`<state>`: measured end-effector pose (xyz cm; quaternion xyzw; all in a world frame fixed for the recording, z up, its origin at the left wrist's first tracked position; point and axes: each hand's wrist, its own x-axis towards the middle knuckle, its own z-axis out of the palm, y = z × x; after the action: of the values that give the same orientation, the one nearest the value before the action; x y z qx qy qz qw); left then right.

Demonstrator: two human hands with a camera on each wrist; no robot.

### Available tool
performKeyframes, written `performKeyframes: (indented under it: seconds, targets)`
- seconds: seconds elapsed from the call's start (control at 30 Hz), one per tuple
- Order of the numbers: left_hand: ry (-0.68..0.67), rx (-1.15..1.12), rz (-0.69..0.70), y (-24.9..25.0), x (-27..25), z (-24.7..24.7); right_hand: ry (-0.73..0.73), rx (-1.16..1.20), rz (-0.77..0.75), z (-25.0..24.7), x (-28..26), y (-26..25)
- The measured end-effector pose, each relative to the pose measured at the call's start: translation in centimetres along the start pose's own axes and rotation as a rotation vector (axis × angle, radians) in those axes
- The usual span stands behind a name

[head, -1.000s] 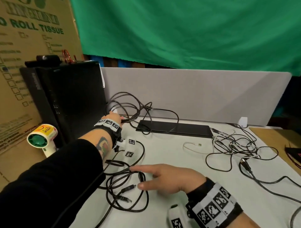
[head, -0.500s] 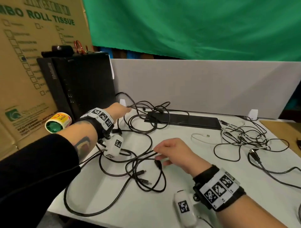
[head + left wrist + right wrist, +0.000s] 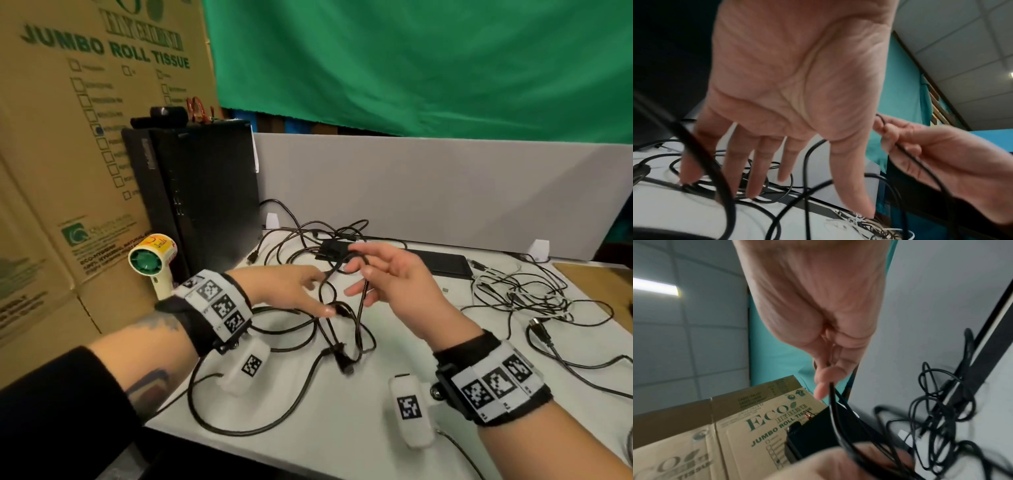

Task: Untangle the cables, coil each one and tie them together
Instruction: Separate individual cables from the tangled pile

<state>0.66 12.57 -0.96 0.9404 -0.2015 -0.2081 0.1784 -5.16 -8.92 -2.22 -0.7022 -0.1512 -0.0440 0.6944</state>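
Observation:
A tangle of black cables (image 3: 337,329) lies mid-table, with loops trailing to the front edge. My right hand (image 3: 356,274) pinches one thin black cable (image 3: 835,418) between thumb and fingers and holds its loop above the table; the pinch also shows in the left wrist view (image 3: 887,128). My left hand (image 3: 318,294) hovers just left of that loop, palm down. Its fingers (image 3: 754,178) are straight and spread over the tangle and hold nothing. A second tangle of thin black and white cables (image 3: 520,298) lies at the right.
A black computer tower (image 3: 205,192) and a cardboard box (image 3: 68,137) stand at the left, with a small handheld fan (image 3: 154,260) beside them. A grey divider (image 3: 445,192) closes the back. A flat black device (image 3: 445,265) lies under cables there. The white table (image 3: 291,445) ends near me.
My right hand rose from the table with a black cable pinched in it. My left hand drew back from beside the tower to the middle tangle, and the cables shifted with it.

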Motion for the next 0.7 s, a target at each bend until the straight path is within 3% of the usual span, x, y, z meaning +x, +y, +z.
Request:
performKeyframes:
  seconds: [0.13,0.33,0.5,0.7]
  targets:
    - [-0.022,0.118,-0.084,-0.8,0.3,1.9,0.138,0.135,-0.136,-0.9,0.3,-1.6]
    - [0.124,-0.036,0.025,-1.3,0.4,2.7,0.3,0.329,-0.215,-2.3,0.5,-2.1]
    - [0.077,-0.442,0.25,1.4,0.0,2.1,0.359,0.373,-0.172,-2.0,0.6,-1.6]
    - [0.073,-0.95,0.166,4.9,-0.1,2.9,0.455,0.346,-0.097,-1.7,0.9,-1.2]
